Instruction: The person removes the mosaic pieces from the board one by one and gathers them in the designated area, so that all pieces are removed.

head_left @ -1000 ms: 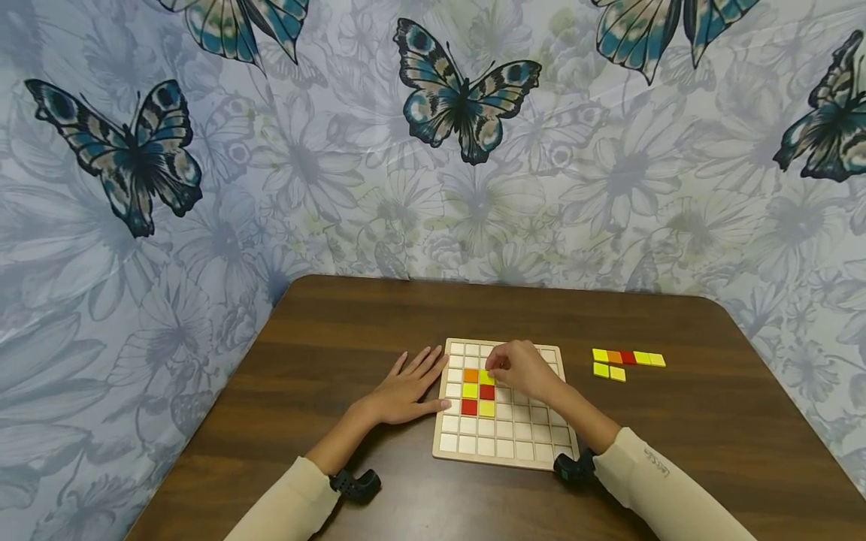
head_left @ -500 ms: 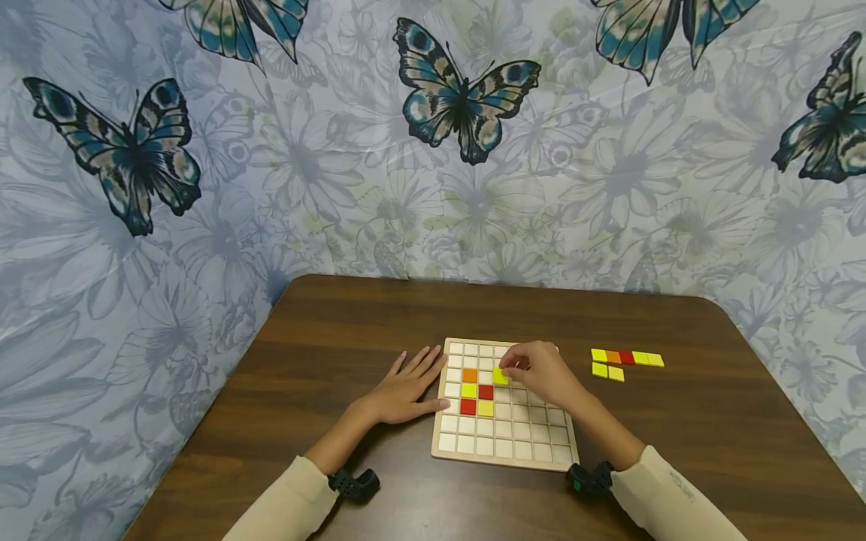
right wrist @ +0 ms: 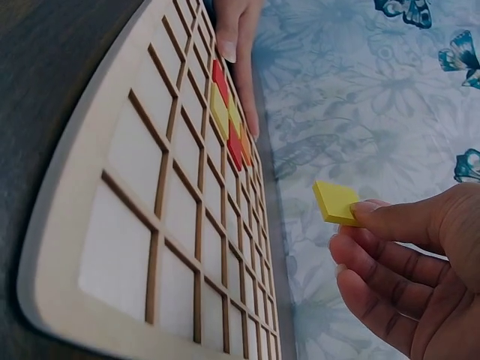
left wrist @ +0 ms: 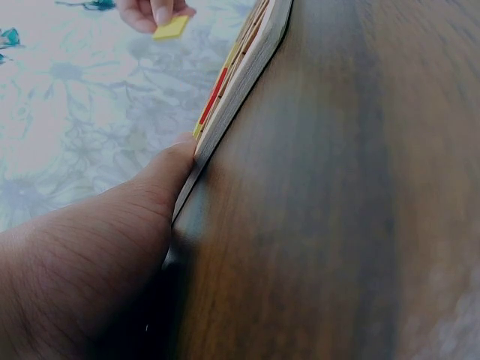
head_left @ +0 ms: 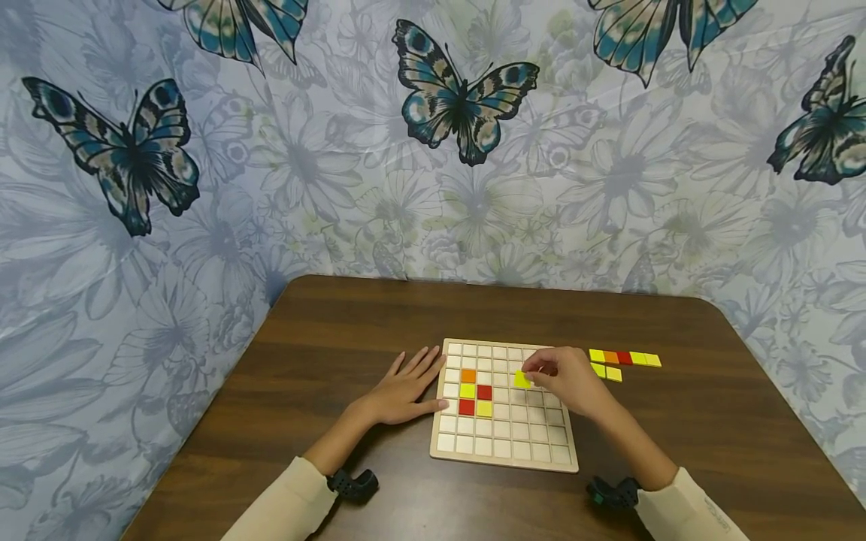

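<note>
My right hand (head_left: 564,379) pinches a square yellow tile (head_left: 522,379) between thumb and fingertips. In the right wrist view that yellow tile (right wrist: 335,202) is held clear of the wooden grid board (right wrist: 56,247), the other fingers loosely bent beneath. My left hand (head_left: 399,391) lies with fingers spread at the left edge of the board, its thumb and fingertips touching the rim. On the left part of the grid sit an orange tile (head_left: 468,375), two red tiles (head_left: 484,392) and two yellow tiles (head_left: 467,391). The other visible cells show pale squares.
Loose yellow, orange and red tiles (head_left: 625,358) lie in two rows on the brown table (head_left: 365,315), right of the board; my right hand is close to the shorter row. A wall hanging with butterflies (head_left: 467,98) stands behind the table's far edge.
My right hand has carried the yellow tile rightward over the board, from beside the red tile towards the loose tiles. The left hand has stayed in place.
</note>
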The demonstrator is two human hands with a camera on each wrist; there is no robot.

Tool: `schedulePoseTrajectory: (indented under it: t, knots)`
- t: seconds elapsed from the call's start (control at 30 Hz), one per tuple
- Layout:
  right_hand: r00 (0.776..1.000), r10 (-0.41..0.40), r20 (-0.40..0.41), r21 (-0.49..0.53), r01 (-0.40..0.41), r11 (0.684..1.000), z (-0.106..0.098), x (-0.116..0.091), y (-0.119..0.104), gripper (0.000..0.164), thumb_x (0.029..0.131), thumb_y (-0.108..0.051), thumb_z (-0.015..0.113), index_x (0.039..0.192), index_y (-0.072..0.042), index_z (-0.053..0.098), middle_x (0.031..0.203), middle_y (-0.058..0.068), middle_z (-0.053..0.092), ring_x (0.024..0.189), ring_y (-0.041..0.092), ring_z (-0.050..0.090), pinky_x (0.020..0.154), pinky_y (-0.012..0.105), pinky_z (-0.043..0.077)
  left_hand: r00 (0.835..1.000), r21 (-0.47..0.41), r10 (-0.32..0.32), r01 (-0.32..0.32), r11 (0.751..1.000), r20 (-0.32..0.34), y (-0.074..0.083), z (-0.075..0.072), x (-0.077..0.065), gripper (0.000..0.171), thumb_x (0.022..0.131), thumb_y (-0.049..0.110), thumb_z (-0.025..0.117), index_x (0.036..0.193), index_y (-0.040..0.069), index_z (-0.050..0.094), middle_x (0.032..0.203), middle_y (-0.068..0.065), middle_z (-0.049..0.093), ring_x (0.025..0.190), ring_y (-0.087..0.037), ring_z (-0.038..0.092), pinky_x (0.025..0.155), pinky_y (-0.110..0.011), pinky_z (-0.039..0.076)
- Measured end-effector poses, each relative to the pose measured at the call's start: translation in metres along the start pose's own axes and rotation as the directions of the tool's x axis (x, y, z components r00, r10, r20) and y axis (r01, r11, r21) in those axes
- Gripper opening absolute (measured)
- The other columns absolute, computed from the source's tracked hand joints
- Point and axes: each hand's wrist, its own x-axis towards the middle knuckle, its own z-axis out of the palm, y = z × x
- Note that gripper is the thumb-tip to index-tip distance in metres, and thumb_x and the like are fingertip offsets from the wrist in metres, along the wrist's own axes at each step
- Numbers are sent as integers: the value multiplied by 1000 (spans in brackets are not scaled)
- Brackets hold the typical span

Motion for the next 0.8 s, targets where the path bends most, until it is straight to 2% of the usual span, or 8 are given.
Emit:
schedulePoseTrajectory:
  t: [0.17, 0.33, 0.57, 0.8]
  knots:
    - [1000, 24, -3, 21, -24, 999, -14, -9, 4, 6, 90, -6, 77, 93, -11, 79, 84, -3, 72, 68, 19, 61, 58, 27, 51, 1000, -5, 0, 0, 1000, -5, -3, 3, 2, 89, 100, 69, 39, 165, 17, 7, 171, -8, 1, 157, -29, -1, 119, -63, -3]
    - [999, 50, -17, 46, -49, 998, -27, -15, 9, 7, 90, -6, 77, 95, -11, 78, 87, -1, 74, 76, 29, 67, 62, 26, 54, 1000, -1, -3, 3, 1000, -2, -4, 3, 3, 91, 100, 71, 38, 165, 18, 4, 171, -7, -1, 157, -28, -2, 119, -62, -4]
    - [996, 62, -57, 31, -61, 998, -38, -18, 19, 8, 89, -6, 78, 96, -11, 78, 86, 0, 74, 75, 29, 68, 60, 27, 54, 1000, -8, 12, -12, 1000, -17, -2, -1, 1, 90, 101, 67, 42, 165, 13, 10, 171, -12, 4, 156, -34, 3, 118, -65, -1]
    - [996, 72, -56, 0, -73, 997, -46, -20, 30, 9, 88, -3, 77, 95, -9, 78, 83, 0, 73, 75, 29, 69, 61, 28, 54, 1000, -11, 3, -3, 1000, -10, 3, 0, 1, 90, 101, 66, 43, 165, 12, 11, 171, -11, 4, 156, -33, 3, 119, -64, -1]
